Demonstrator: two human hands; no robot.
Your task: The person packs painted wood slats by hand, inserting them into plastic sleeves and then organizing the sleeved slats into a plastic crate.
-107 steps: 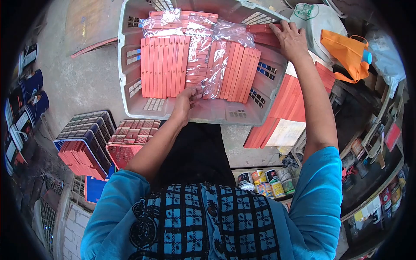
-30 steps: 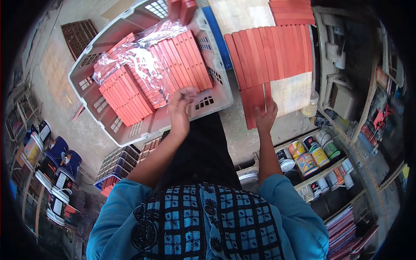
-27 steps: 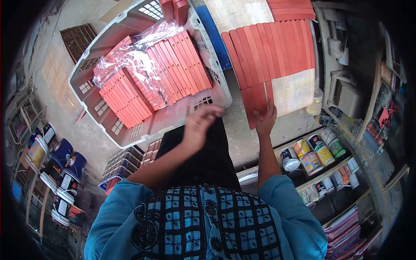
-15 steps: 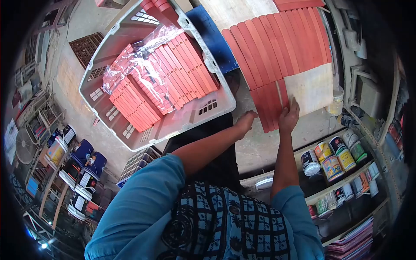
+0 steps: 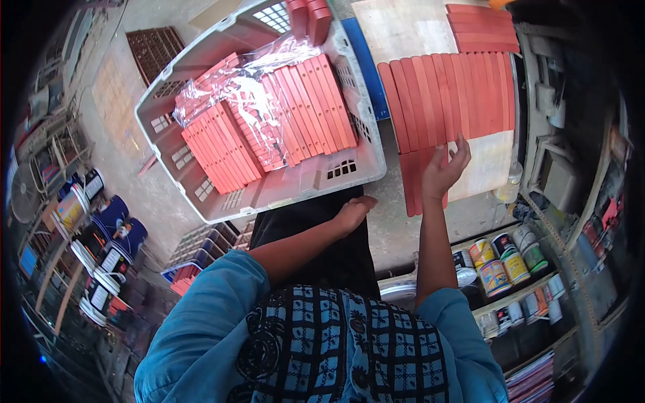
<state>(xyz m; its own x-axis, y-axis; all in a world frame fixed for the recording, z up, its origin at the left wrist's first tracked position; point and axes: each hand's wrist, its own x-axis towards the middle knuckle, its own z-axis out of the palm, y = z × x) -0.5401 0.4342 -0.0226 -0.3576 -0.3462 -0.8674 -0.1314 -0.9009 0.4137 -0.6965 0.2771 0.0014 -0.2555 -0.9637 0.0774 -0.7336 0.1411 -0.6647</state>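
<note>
Red-painted wooden slats (image 5: 450, 94) lie side by side on a pale board (image 5: 480, 161). A shorter group of red slats (image 5: 413, 178) extends below the main row. Over the edge of that lower group, my right hand (image 5: 445, 173) has its fingers spread and bent, with nothing visible in them. My left hand (image 5: 355, 213) is curled closed above my dark-clothed lap, just below the crate; its palm is hidden. The grey plastic crate (image 5: 289, 198) holds stacked red slats (image 5: 218, 148) with drilled holes, partly under clear plastic wrap (image 5: 248, 91).
More red slats (image 5: 480, 28) lie on the board's far end. A blue panel (image 5: 363, 60) stands between crate and board. Paint cans (image 5: 494, 275) fill a shelf at lower right. Paint buckets (image 5: 111, 221) stand at left, near a slatted crate (image 5: 205, 245).
My right hand has lifted from the lower slats' edge and its fingers have spread. My left hand has drawn back toward my lap. The view has shifted, so crate and board sit lower and further right.
</note>
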